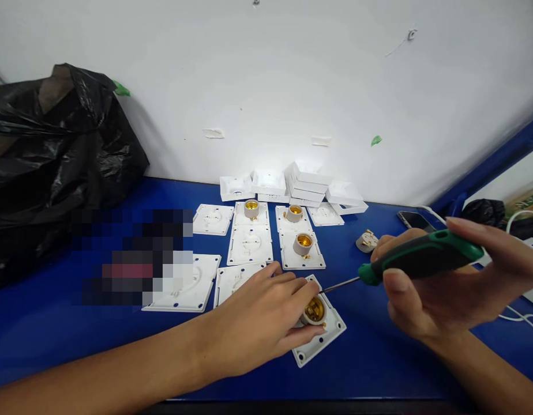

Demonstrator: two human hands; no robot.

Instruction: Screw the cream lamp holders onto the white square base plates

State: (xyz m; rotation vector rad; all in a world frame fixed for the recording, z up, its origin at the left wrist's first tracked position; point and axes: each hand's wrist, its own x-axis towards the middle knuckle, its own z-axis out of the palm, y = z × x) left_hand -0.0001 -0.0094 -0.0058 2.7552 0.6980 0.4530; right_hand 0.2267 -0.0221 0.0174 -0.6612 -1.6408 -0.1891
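My left hand is closed around a round lamp socket with a brass-coloured inside, which sits on a white square plate lying tilted at the front of the table. In my right hand is a screwdriver with a green and black handle. Its shaft points left and its tip is at the socket's upper right edge, near my left fingers. The exact contact of the tip is hard to make out. A brass screw shows by my left thumb.
White plates lie in rows on the blue table, several bearing sockets. White box covers are stacked by the wall. A loose socket and a phone lie right. A black bag stands left, beside a blurred patch.
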